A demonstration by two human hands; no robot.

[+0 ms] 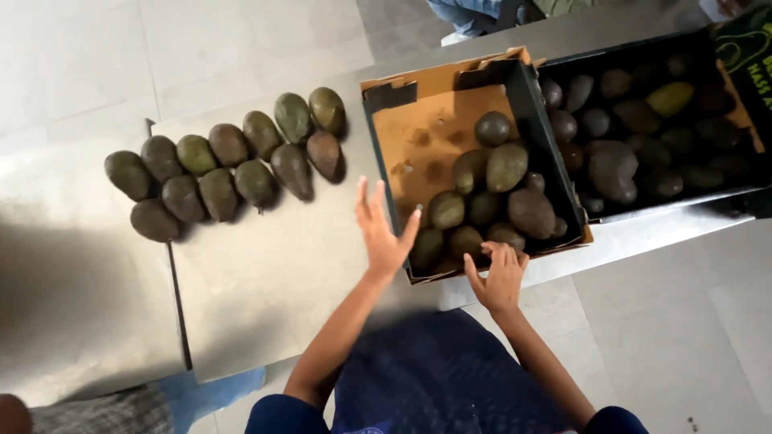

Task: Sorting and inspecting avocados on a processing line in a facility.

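Note:
A cardboard box [418,137] lies on the metal table [265,265] with several dark avocados [503,201] piled in its near right corner. My left hand [383,233] hovers open, fingers spread, at the box's left wall, holding nothing. My right hand [498,277] rests on the box's near edge, its fingers reaching over the closest avocados; I cannot see anything gripped in it. Two rows of avocados [233,165] lie on the table to the left of the box.
A second, dark box [643,120] full of avocados sits to the right of the first. Another person's legs [474,12] show at the far side. Someone's sleeve [96,414] is at the bottom left. Tiled floor lies to the right.

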